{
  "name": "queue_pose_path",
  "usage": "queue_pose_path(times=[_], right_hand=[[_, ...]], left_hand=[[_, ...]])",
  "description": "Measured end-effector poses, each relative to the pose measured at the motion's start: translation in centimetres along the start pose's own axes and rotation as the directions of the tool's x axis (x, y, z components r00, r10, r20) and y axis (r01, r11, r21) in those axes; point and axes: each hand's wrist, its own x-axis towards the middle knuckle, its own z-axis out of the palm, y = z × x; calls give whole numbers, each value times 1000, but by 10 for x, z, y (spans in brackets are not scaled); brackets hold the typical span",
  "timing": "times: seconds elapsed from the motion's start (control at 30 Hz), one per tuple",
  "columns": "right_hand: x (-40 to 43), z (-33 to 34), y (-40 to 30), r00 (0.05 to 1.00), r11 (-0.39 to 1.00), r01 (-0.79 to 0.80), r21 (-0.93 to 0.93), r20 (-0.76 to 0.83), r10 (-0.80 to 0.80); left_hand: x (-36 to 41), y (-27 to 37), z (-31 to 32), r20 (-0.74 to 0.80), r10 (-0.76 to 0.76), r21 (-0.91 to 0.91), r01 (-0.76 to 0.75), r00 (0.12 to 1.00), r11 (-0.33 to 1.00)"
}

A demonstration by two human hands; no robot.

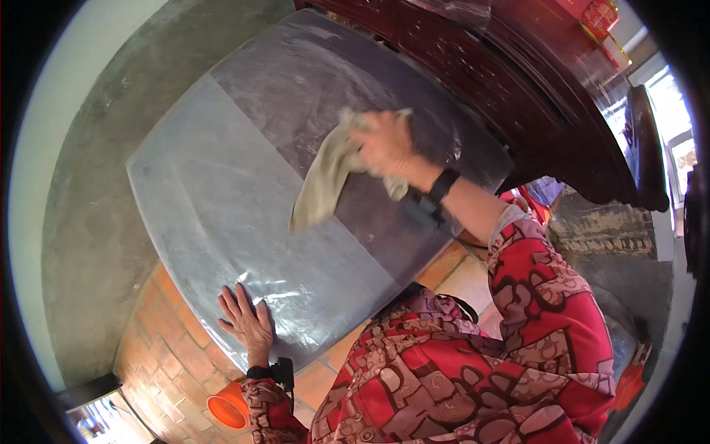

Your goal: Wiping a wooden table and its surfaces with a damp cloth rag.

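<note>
A pale greenish-beige cloth (324,183) is gripped in my right hand (385,141), which is slightly blurred over the dark half of a table (255,127). One long end of the cloth trails towards the table's middle. The tabletop looks covered in clear plastic sheeting, with a dark grey-purple half and a lighter grey-blue half. My left hand (247,322) rests flat on the light half near the front left corner, fingers apart and holding nothing. Black straps with small devices sit on both wrists.
A dark red wooden cabinet (499,100) stands along the table's far right side. An orange plastic bucket (228,405) sits on the tiled floor (166,355) below my left arm. The grey wall (100,183) borders the table's left. Red items (599,19) rest on the cabinet.
</note>
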Motion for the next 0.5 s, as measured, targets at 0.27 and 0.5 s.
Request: queue_pose_path(times=[0.27, 0.5], right_hand=[[-52, -63, 101, 810, 818, -485, -309, 194, 553], [-101, -95, -47, 990, 979, -111, 172, 106, 94]], left_hand=[[5, 0, -1, -29, 27, 22, -27, 999, 999], [4, -11, 2, -46, 44, 42, -42, 998, 998]])
